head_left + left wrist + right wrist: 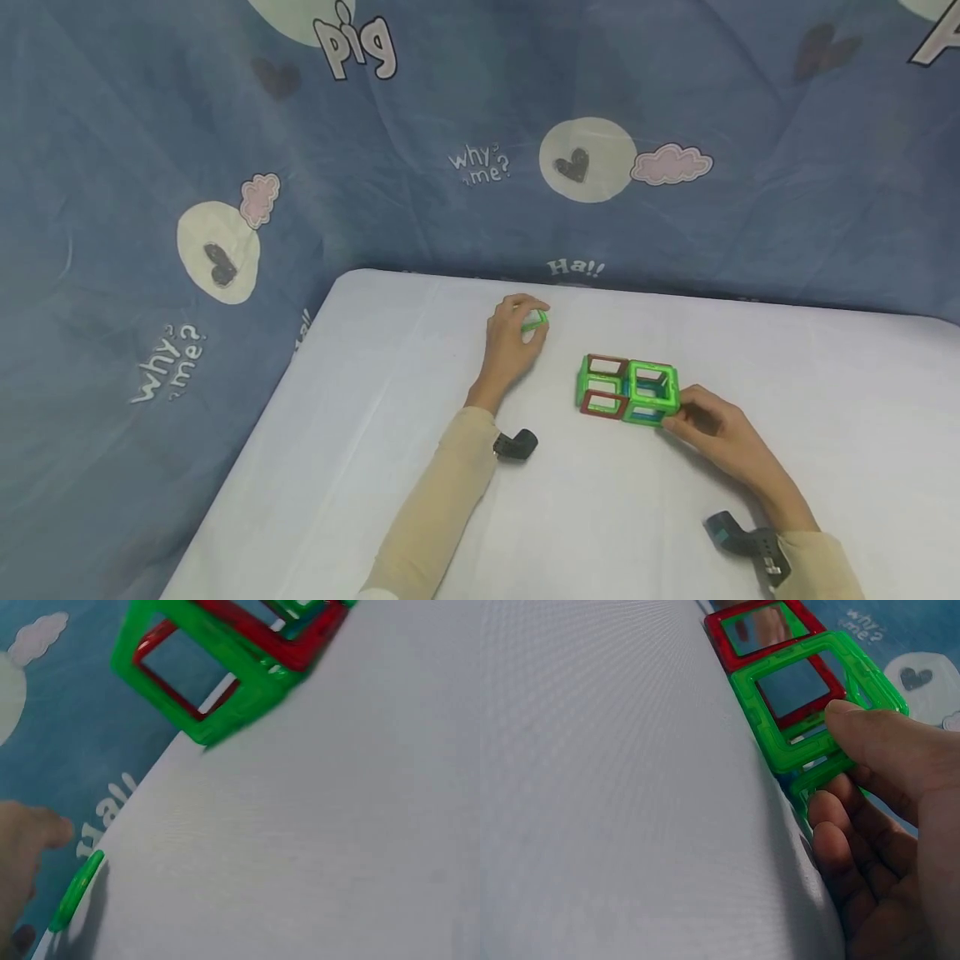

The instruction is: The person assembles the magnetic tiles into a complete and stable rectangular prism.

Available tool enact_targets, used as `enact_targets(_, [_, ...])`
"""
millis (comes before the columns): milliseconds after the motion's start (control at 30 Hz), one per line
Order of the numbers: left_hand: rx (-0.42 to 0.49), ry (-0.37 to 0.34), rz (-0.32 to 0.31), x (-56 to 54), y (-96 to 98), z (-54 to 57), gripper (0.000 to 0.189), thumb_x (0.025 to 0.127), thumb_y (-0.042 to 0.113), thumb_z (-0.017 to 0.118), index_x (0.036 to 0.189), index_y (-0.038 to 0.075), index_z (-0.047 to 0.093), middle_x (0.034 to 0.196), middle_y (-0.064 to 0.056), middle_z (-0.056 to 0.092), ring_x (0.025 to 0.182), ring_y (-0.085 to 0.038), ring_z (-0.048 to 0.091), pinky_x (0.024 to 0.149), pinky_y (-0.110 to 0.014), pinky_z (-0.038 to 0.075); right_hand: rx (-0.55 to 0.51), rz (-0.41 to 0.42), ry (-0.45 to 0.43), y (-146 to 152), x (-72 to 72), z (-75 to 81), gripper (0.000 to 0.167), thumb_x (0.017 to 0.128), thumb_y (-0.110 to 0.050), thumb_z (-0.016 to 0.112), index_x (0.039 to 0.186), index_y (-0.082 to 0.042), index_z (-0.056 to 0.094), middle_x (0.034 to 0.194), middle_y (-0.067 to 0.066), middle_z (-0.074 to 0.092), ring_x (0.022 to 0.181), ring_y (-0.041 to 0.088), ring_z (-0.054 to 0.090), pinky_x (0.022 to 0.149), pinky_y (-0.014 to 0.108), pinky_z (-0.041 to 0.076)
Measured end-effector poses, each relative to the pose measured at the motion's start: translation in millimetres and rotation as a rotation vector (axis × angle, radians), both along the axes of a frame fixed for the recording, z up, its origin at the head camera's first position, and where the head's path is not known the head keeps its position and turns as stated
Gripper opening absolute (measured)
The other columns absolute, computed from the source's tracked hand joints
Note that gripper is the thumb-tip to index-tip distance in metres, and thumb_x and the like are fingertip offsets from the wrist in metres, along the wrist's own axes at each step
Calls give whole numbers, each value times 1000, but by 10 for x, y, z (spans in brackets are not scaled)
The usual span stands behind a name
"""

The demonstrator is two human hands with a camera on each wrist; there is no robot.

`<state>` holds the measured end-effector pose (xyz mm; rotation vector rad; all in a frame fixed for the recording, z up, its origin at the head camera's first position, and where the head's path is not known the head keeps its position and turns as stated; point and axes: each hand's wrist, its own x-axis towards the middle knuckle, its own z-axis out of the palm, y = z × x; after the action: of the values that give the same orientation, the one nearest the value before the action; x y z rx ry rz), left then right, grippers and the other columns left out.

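A block of two joined cubes built from magnetic tiles [654, 364] sits on the white table, with red, green and some blue frames. My right hand [723, 433] grips its right end; the right wrist view shows the thumb [870, 727] on the green square frame [754, 720] and curled fingers beside the lower edge. Farther back and to the left, my left hand [513, 337] curls its thumb and fingers around a single green magnetic tile [543, 317]. That tile [76, 892] appears tilted in the left wrist view, where most of the hand is cut off.
The white table [420, 333] reaches a back edge just behind the left hand. A blue printed cloth [450, 225] hangs behind and to the left. Dark wrist devices [516, 446] are worn on both arms.
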<state>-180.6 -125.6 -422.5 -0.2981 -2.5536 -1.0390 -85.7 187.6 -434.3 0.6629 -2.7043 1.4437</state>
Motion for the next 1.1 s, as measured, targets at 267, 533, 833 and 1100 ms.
enact_targets(267, [-62,-104,90,-40,-103,-57,48,88,23,64,135,22,50,148,-7,37,140,-24,31,117,-47,19,5,-6,7,-13,-29,25,18,86,-13,69,103,-18,64,84,-6,56,78,6,50,72,14,42])
enact_targets(533, [-162,-133,109,-64,-116,-61,51,91,26,59,139,21,46,147,-7,39,140,-24,31,118,-45,18,35,-28,-8,-21,-59,36,18,87,-17,69,104,-19,64,85,-6,57,79,6,50,72,15,41])
enact_targets(833, [-167,-103,117,-38,-113,-108,43,90,25,62,132,18,53,136,-4,51,131,-22,43,117,-41,23,35,-21,-12,-42,-13,62,19,87,-17,69,106,-17,64,85,-5,57,79,5,50,71,14,42])
enact_targets(1100, [-121,-114,104,-9,-72,-141,41,89,32,63,129,22,55,132,-2,54,127,-21,47,114,-42,27,40,-32,-14,-23,21,23,18,87,-18,68,104,-17,63,84,-5,57,79,5,50,72,13,41])
